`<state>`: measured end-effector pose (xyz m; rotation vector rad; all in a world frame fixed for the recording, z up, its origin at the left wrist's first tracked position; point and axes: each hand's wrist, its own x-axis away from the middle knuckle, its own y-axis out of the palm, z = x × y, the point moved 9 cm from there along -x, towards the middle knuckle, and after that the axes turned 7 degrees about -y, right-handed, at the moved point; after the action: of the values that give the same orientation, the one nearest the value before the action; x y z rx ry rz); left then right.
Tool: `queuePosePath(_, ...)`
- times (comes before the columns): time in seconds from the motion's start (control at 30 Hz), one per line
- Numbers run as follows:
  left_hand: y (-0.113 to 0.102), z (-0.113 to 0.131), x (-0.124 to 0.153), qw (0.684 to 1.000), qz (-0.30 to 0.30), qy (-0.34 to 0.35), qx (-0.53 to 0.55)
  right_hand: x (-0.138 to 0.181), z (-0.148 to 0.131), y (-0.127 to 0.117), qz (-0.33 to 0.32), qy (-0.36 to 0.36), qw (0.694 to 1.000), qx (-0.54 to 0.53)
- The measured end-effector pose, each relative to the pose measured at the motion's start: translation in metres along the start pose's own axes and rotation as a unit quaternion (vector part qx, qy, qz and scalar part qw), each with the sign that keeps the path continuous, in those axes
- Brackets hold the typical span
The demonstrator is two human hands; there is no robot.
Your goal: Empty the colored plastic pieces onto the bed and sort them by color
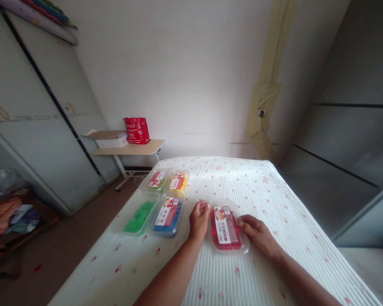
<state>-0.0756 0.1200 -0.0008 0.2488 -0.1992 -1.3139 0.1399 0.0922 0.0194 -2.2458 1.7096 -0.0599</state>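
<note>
A clear plastic box with red contents and a printed label (226,229) lies on the white bedspread (258,187). My left hand (198,220) rests against its left edge with the fingers curled on the rim. At the box's right edge my right hand (258,234) also has its fingers curled against the rim. Both hands hold the box between them on the bed.
Left of the hands lie a blue box (167,216), an open green box (138,217), and behind them a box with a red label (155,179) and a yellow one (178,182). A small table (130,149) with a red bag (136,130) stands by the wall.
</note>
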Motion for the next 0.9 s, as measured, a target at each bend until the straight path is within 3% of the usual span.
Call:
queuePosePath(0.2,0.002,-0.002,0.005,0.999,-0.032,-0.02,-0.028,-0.014,0.024,0.002,0.051,0.035,0.996,-0.058)
queuePosePath(0.43,0.009,-0.007,0.004,0.983,-0.101,-0.054,0.141,-0.029,0.003,0.019,0.092,0.026,0.99,-0.105)
queuePosePath(0.63,0.018,0.0,0.01,0.942,-0.183,-0.119,0.255,-0.043,-0.008,0.034,0.084,0.0,0.986,-0.145)
queuePosePath(0.77,0.028,-0.011,0.018,0.905,-0.262,-0.196,0.272,-0.058,-0.005,0.042,0.038,0.01,0.982,-0.184)
queuePosePath(0.9,0.035,-0.022,0.021,0.882,-0.305,-0.22,0.286,-0.069,-0.009,0.05,0.052,0.0,0.981,-0.189)
